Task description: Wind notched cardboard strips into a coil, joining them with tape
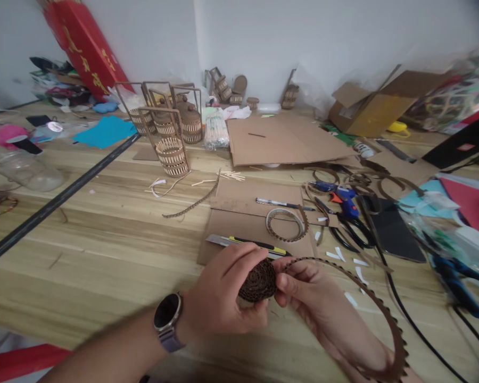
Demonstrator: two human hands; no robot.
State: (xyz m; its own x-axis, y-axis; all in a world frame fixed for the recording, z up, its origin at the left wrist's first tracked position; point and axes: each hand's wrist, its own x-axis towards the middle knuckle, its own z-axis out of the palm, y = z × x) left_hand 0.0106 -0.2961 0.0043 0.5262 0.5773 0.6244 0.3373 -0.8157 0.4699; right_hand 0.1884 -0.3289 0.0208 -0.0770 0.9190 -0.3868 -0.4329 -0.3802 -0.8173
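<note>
My left hand, with a watch on its wrist, is curled round a tight coil of brown corrugated cardboard strip. At the coil's right edge, my right hand pinches the strip between thumb and fingers. The loose tail of the corrugated strip arches over my right forearm and down to the right. Just beyond my hands a yellow-black utility knife lies on a cardboard sheet. Behind it are a roll of tape and a pen.
Black-handled scissors, a blue glue gun and a dark phone lie to the right among paper scraps. Small slatted baskets with tall handles stand at the back left. An open cardboard box sits at the back right.
</note>
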